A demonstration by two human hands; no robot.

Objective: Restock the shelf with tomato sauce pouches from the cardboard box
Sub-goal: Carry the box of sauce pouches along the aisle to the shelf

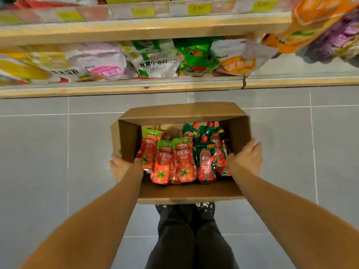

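While pouches [174,160] fill it, both hands (left [121,166], right [247,157]) clasp the cardboard box [186,191].

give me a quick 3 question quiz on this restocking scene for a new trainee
1. True or false: both hands grip the cardboard box by its sides.
2. What are the pouches doing? A) lying in the box B) stacked on the floor C) held in the right hand
3. Fill in: the box is over the grey ____ floor, below the shelf.

Key
1. True: the left hand is on the left wall, the right hand on the right wall.
2. A
3. tiled
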